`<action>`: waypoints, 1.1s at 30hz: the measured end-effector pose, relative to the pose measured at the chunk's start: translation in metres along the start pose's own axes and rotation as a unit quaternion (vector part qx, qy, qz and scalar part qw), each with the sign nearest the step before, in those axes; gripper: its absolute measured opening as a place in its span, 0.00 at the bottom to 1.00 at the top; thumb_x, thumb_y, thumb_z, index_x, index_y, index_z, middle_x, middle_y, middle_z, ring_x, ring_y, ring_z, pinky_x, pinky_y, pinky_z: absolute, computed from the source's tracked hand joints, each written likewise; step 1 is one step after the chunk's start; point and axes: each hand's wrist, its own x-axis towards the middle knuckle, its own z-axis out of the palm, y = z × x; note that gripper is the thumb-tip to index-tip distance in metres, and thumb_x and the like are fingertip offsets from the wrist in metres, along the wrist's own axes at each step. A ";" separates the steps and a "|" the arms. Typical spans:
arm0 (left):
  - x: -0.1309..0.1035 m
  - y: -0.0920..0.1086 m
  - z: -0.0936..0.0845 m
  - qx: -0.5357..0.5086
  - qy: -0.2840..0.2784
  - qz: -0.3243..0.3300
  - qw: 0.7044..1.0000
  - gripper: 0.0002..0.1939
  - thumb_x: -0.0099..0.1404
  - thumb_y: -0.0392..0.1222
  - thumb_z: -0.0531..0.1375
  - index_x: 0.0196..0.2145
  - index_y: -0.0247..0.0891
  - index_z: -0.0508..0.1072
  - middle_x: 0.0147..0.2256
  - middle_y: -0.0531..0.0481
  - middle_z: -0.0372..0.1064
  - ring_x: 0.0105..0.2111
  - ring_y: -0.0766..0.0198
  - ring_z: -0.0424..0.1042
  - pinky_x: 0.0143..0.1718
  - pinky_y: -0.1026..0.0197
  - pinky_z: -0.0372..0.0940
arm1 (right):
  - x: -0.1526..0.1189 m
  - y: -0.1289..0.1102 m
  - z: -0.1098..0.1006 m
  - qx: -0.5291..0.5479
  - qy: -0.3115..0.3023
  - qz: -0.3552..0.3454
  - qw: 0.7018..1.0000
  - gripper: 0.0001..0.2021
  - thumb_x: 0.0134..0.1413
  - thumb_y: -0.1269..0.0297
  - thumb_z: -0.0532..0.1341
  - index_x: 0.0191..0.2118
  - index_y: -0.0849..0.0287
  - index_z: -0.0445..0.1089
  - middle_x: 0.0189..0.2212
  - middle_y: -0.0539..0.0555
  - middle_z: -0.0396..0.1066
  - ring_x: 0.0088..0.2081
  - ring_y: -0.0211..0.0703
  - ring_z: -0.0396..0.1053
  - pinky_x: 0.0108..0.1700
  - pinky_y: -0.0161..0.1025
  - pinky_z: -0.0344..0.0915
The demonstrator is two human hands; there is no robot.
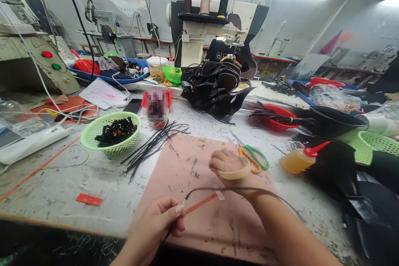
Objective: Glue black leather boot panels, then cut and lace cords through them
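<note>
Here, the left hand (160,219) pinches thumb and fingertips together on a thin black cord (202,188) above the front left corner of a pink rectangular mat (179,162). The cord arches across the right forearm. The right hand (227,163), ringed by a cream band (236,173), curls loosely near the mat's back right corner; I cannot tell whether it grips anything. Just beside it lie metal scissors with orange and green handles (255,158). Past the mat's left edge sits a pale-green perforated basket (116,149).
</note>
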 end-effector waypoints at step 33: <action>0.028 0.030 -0.094 -0.080 0.280 0.209 0.933 0.12 0.39 0.42 0.65 0.20 0.32 0.69 0.14 0.58 0.61 0.09 0.79 0.50 0.10 0.74 0.39 | -0.007 -0.020 0.003 0.193 -0.068 0.139 0.969 0.25 0.49 0.60 0.54 0.55 0.52 0.56 0.32 0.53 0.71 0.32 0.47 0.68 0.33 0.39 0.62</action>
